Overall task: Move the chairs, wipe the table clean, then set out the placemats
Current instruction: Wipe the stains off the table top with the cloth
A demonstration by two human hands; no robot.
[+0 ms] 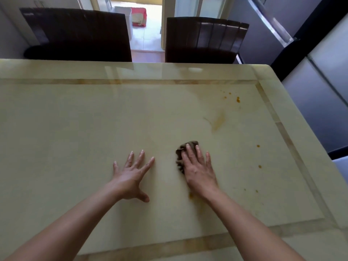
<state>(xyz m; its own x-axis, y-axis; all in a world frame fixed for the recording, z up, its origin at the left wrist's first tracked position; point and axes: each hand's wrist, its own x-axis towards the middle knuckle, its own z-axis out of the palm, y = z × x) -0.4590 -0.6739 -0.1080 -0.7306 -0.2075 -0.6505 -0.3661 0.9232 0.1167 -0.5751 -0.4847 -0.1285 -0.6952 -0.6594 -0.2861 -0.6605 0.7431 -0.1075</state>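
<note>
A glossy cream table (94,119) fills the view. My right hand (197,168) lies flat with straight fingers on a crumpled brown cloth (181,153), pressing it against the tabletop; most of the cloth is hidden under the palm. My left hand (131,172) rests flat on the bare table to the left, fingers spread. Orange stains mark the surface: a smear (218,120) beyond the cloth, drops (237,99) near the far right corner, and a small patch (191,195) by my right wrist. Two dark chairs (79,34) (205,39) stand at the far edge. No placemats are in sight.
A grey refrigerator (310,72) stands close to the table's right edge. Behind the chairs an open doorway shows a tiled floor with a white bin (124,14) and a red mat (139,16). Small orange specks (258,146) dot the table's right side.
</note>
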